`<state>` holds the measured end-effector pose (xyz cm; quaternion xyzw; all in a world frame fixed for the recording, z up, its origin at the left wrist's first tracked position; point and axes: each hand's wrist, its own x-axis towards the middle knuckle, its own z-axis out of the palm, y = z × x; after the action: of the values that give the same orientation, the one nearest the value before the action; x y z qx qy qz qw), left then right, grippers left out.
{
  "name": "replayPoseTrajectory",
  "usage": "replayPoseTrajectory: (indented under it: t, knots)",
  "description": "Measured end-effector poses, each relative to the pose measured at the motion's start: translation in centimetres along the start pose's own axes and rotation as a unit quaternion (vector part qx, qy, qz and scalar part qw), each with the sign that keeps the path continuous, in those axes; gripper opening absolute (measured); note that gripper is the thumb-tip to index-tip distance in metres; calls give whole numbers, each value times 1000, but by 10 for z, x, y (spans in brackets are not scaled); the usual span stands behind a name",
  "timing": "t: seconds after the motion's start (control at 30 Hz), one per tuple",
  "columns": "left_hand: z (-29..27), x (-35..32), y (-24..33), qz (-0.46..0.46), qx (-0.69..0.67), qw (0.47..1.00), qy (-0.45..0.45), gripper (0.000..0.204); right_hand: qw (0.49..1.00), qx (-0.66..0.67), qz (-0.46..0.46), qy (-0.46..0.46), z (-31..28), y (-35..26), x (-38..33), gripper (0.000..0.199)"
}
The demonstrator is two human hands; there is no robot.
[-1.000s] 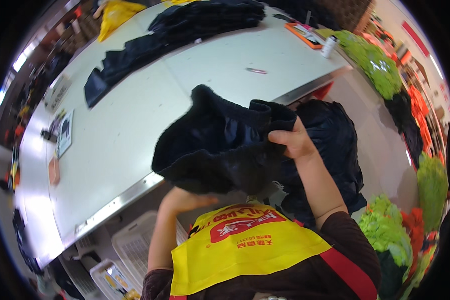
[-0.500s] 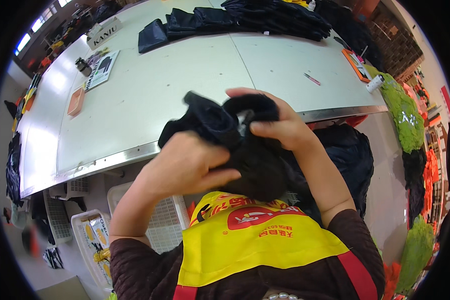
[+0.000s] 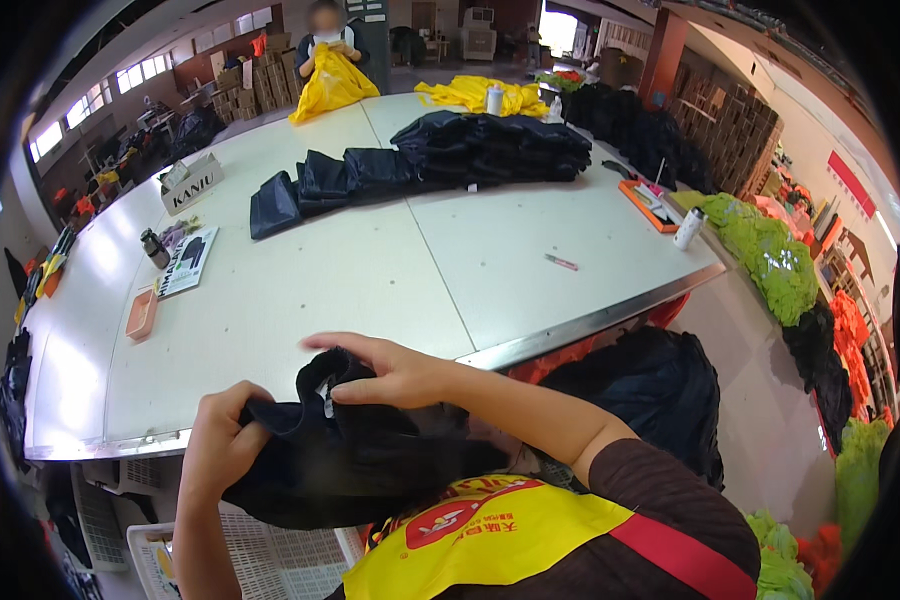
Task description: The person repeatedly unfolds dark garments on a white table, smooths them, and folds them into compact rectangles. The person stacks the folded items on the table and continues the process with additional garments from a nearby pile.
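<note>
A black garment [image 3: 370,455] hangs between my hands in front of my yellow apron, below the near edge of the table. My left hand [image 3: 222,435] is closed on its left edge, fingers curled round the cloth. My right hand [image 3: 395,372] holds the rolled rim of its opening, thumb pressed near a small white label [image 3: 325,392] and fingers stretched over the far side. Folds hide most of the garment's shape, so its exact kind is unclear.
Folded black garments [image 3: 490,148] lie across the white table [image 3: 350,270]. Nearby are a small pink cutter [image 3: 561,262], an orange tray [image 3: 648,206], a white bottle [image 3: 689,228] and a pink box [image 3: 141,315]. Beyond, another person handles yellow cloth [image 3: 335,82]. White baskets [image 3: 280,555] stand below.
My view has tilted up and shows the far side of the room. The garment has spread out, with my left hand further left along its edge and my right hand still at the opening.
</note>
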<state>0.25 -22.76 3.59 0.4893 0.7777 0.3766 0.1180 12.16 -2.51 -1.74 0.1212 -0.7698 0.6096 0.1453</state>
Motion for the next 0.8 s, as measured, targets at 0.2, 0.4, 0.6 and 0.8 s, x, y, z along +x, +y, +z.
replayPoseTrajectory:
  t: [0.2, 0.4, 0.6, 0.8]
  knots:
    - [22, 9, -18, -91, 4, 996, -17, 14, 959, -128, -232, -101, 49, -27, -28, 34]
    - [25, 39, -9, -71, 63, 994, 56, 16, 841, -433, 93, -312, 38, 17, -40, 66]
    - [-15, 55, -74, -150, 142, 977, 56, 18, 762, -548, 71, -338, -25, -6, -52, 41]
    - [-1, 57, -50, -159, 111, 981, -15, 27, 750, -602, -76, -263, -86, -15, -63, 38]
